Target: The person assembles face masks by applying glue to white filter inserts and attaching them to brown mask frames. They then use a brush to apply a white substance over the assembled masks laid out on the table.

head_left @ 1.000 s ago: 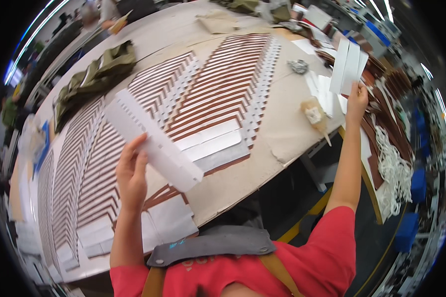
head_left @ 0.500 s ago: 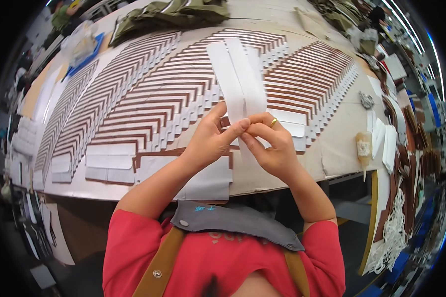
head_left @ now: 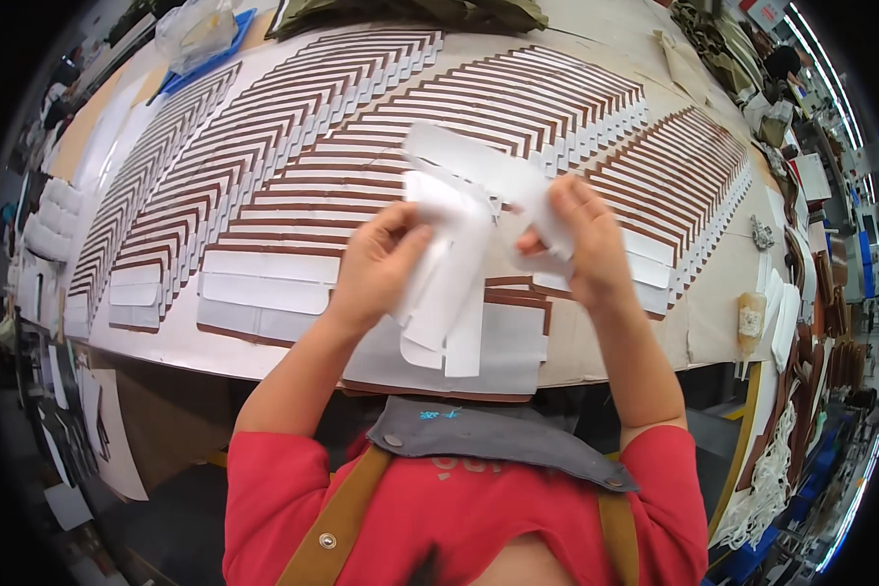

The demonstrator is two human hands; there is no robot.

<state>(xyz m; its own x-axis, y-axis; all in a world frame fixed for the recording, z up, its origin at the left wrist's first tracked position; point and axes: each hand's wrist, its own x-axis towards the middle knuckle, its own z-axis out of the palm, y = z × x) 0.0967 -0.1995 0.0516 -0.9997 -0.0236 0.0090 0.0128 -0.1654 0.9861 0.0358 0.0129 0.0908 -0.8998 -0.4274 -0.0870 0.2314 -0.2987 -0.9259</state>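
Drawn apart since half a second ago, the left hand [head_left: 379, 269] pinches loose white strips [head_left: 451, 259] and the right hand [head_left: 596, 244] grips another strip [head_left: 474, 163], above overlapping brown-edged panels [head_left: 313, 205].

Workshop; broad worktable [head_left: 708, 337], rows of brown-edged panels [head_left: 352, 181], squeeze bottle [head_left: 751, 317]

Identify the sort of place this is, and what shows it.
Likely a leather or fabric goods workshop: overlapping rows of brown-and-white pieces cover much of the large table, olive cloth lies at its far side, and tangled white cord shows at right.
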